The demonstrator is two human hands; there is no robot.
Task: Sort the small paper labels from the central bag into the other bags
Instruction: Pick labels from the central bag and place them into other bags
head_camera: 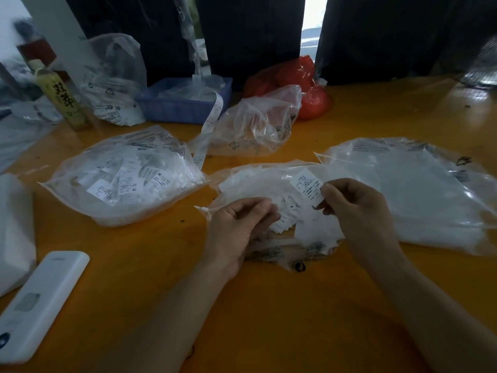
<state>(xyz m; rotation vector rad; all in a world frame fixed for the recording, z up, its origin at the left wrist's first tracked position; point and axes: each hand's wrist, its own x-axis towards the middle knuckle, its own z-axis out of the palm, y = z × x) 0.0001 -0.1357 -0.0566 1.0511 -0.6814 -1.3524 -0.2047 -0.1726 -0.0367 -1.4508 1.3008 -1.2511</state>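
Head view, as I read it from the remote station:

- Orange glossy table [269,319]: carries every item listed below.
- Central clear plastic bag [269,181]: lies near the table's middle, holding a loose pile of small white paper labels [282,224].
- Right hand [357,211]: thumb and fingers pinch one white printed label [309,185], held above the central bag.
- Left hand [242,224]: fingers curled over the central bag's near left part; I cannot tell whether it grips the plastic or a label.
- Left clear bag full of labels [126,176]: toward the left edge, sizes XL and M readable.
- Right clear flat bag [416,192]: toward the right edge, just beside the central bag.
- Crumpled clear bag [255,125]: behind the central bag.
- Blue plastic basket [185,100]: toward the far edge, a white printed strip [209,122] trailing out of it.
- Red plastic bag [304,84]: far edge.
- Yellow-labelled bottle [61,95]: far left.
- White oblong device [40,302]: near left corner.
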